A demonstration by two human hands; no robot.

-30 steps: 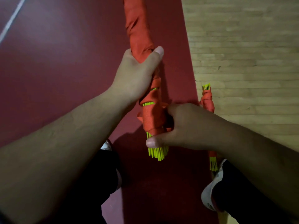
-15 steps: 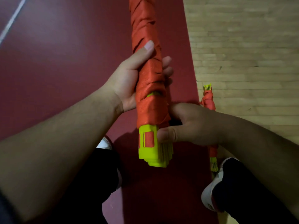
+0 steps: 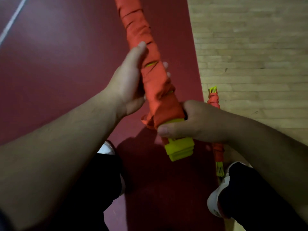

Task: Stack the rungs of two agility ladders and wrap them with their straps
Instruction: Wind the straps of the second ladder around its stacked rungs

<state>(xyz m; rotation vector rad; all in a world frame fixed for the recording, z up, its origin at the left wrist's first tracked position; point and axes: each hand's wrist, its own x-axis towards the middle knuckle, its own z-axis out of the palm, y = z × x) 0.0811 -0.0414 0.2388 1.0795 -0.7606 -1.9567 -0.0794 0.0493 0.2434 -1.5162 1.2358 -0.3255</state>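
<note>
1. Right hand is gripping the near end of the bundle. Thumb is lying across the wrap just above the yellow rungs, which are sticking out below. Fingers are curling behind, out of view.
2. Strap tail is hanging loose on the left, just above that thumb. Likely step: finishing the wrap, so the tail is needing a tuck under a tight turn.
3. Left hand is holding the bundle mid-length, thumb running up the orange strap, fingertips showing round the far side.
4. Yellow is peeking through gaps near the left hand, so those turns are probably sitting slack. I'd be clamping the rungs flush with the right hand and pulling tension with the left before tucking.
5. Bundle is being held off the floor, tilting away from the person.
6. Second bundle is lying on the floor at right, reaching down to a shoe, wrapped already, partly hiding behind the right forearm.
</note>
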